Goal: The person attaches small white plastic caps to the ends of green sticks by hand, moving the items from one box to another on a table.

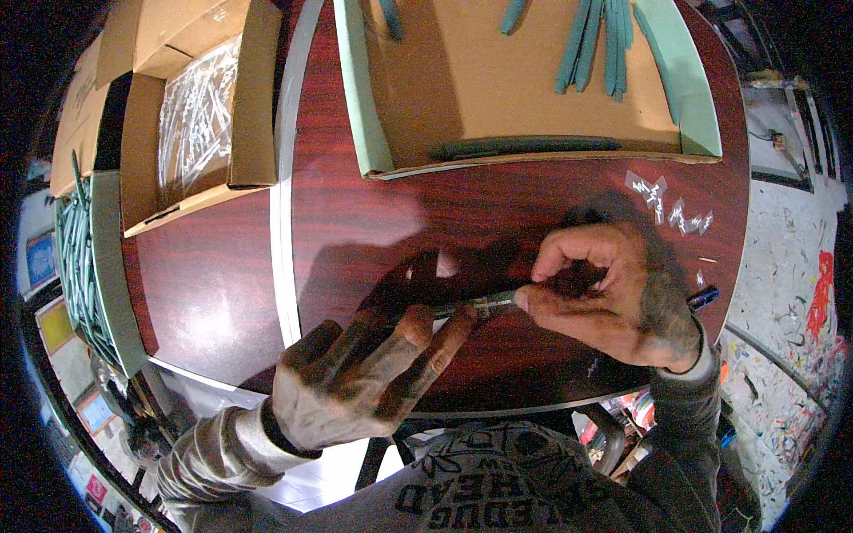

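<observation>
A slim, dark green pen-like stick (498, 305) with small white print lies crosswise in front of me, low over the dark red wood-grain table (391, 213). From the left, my left hand (355, 382) reaches over it with long fingers, their tips pressed on its left part. My right hand (613, 289) is curled at the stick's right end, thumb and bent forefinger close together there. The thumb covers that end. Both hands hide parts of the stick, and the underside of the left-hand grip does not show.
A shallow box (533, 80) at the back holds several dark green sticks. At left, a cardboard box (253, 115) holds white-printed clear strips, beside a long box (115, 266) of green sticks. Clear scraps (653, 195) and a blue pen (704, 297) lie by the right edge.
</observation>
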Motion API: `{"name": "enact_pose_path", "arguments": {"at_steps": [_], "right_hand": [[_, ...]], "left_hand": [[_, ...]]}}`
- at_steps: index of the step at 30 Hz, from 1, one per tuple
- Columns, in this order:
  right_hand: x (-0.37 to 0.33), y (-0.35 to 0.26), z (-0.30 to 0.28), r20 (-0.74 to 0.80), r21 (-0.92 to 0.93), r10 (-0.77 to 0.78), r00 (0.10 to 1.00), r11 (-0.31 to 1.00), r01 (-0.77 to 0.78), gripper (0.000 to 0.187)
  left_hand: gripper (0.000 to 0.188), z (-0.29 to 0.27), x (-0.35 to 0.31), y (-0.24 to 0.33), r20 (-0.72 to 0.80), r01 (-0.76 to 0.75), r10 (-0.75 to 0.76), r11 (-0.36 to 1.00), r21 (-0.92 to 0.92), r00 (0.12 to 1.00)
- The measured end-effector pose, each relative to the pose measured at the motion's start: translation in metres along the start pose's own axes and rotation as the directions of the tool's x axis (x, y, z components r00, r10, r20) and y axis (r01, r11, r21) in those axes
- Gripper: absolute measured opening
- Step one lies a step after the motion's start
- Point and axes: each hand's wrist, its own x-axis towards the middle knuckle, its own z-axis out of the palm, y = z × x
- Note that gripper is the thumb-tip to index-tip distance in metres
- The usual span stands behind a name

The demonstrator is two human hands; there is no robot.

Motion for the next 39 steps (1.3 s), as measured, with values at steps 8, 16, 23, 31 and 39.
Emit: {"name": "enact_pose_path", "arguments": {"at_steps": [8,16,23,31,39], "right_hand": [[-0.001,-0.006,0.011,-0.045,0.133,0.022,0.999,0.991,-0.016,0.016],[-0.005,-0.015,0.007,0.019,0.149,0.14,0.99,0.979,-0.141,0.019],[-0.012,-0.01,0.011,0.015,0.255,0.187,0.982,0.949,-0.185,0.021],[-0.015,-0.013,0.009,0.03,0.09,0.177,0.984,0.98,-0.179,0.016],[-0.017,-0.007,0.013,-0.02,-0.034,0.113,0.993,0.993,-0.113,0.019]], "left_hand": [[0.04,0.004,-0.003,0.001,-0.032,-0.052,0.053,0.998,0.044,0.998],[0.038,0.005,-0.004,-0.002,-0.053,0.006,-0.009,0.998,-0.058,0.999],[0.039,0.014,-0.007,0.007,-0.056,0.275,-0.301,0.921,-0.275,0.952],[0.048,0.007,0.0,0.0,0.031,0.332,-0.348,0.858,-0.392,0.937],[0.038,0.006,0.002,-0.01,0.116,0.362,-0.354,0.785,-0.503,0.928]]}}
